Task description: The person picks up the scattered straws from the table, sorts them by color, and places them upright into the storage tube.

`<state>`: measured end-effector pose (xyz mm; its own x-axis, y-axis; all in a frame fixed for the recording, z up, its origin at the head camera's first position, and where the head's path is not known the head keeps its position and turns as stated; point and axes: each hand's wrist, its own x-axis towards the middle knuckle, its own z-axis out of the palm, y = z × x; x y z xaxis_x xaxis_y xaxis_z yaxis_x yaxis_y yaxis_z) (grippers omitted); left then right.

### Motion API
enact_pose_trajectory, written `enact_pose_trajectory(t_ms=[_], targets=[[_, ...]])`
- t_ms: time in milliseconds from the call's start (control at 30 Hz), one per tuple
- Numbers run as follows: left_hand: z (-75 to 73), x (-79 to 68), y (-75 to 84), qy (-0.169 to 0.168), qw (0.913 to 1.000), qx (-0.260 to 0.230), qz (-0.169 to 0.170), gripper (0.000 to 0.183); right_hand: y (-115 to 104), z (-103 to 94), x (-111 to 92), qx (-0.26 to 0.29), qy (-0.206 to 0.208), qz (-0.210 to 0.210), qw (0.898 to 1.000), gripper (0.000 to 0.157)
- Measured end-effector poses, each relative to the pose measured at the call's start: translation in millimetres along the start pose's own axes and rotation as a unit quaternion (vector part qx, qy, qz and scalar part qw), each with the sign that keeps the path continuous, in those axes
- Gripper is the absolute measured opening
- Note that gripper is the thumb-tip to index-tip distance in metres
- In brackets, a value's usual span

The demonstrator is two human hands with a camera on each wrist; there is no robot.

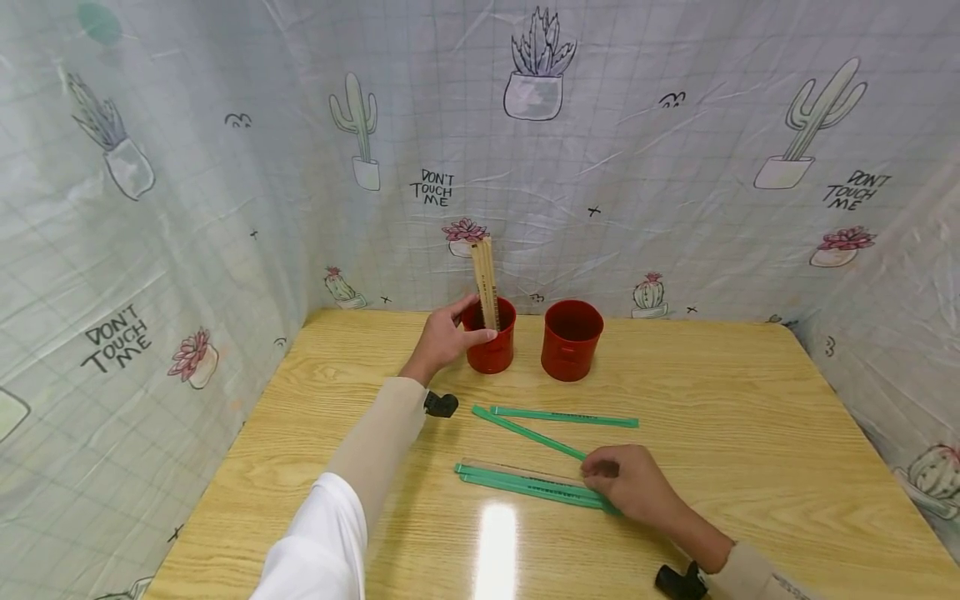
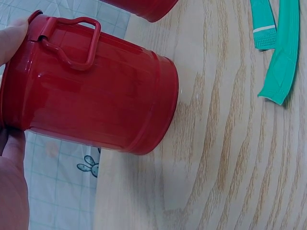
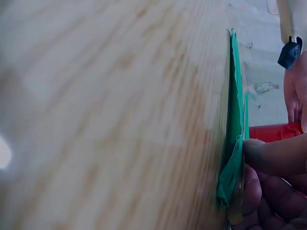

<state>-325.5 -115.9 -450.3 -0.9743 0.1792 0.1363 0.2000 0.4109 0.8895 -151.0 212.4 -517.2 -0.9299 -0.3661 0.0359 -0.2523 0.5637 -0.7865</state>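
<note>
My left hand (image 1: 448, 335) grips the rim of a red bucket (image 1: 491, 357), thumb in front. In the head view, several tan paper-wrapped chopstick packets (image 1: 486, 283) stand in this bucket. The left wrist view shows the bucket's wall and wire handle (image 2: 91, 45). My right hand (image 1: 633, 483) is low at the table with curled fingers, pinching the right end of a chopstick packet; the fingers hide which one. A slanting green packet (image 1: 528, 434), a tan packet (image 1: 517, 472) and green packets (image 1: 525, 485) run to or under this hand.
A second red bucket (image 1: 572, 354) stands right of the first. Another green packet (image 1: 570, 417) lies on the wooden table (image 1: 720, 400) in front of the buckets, touching the slanting one's left end. Printed cloth (image 1: 480, 142) hangs behind and at both sides.
</note>
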Motion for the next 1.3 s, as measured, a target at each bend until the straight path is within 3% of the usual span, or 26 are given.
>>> enact_pose_trajectory(t_ms=[267,500,600,700,933,1300], targets=[[0.6,1.1,0.9,0.001,1.0,0.001,0.001,0.081,-4.2,2.1,2.1,-0.076,-0.01,-0.055,0.996,0.013],[1.0,1.7,0.9,-0.001,1.0,0.005,0.0,0.081,-14.0,1.2,4.3,-0.186,-0.073,-0.081,0.977,0.018],[1.6,1.3,1.2,-0.003,1.0,0.004,-0.001,0.08,-15.4,1.1,4.5,-0.204,-0.09,-0.088,0.971,0.019],[2.0,0.8,1.3,-0.006,1.0,0.007,-0.003,0.081,-13.8,-1.3,3.6,-0.184,-0.097,-0.079,0.975,0.018],[0.7,-0.2,1.5,-0.002,0.9999,0.011,0.004,0.081,-6.7,-8.8,2.0,-0.078,-0.08,-0.04,0.993,0.01],[0.3,0.4,-1.8,-0.003,0.9999,0.011,0.002,0.082,-19.7,-16.4,9.1,0.01,-0.039,-0.061,0.997,0.009]])
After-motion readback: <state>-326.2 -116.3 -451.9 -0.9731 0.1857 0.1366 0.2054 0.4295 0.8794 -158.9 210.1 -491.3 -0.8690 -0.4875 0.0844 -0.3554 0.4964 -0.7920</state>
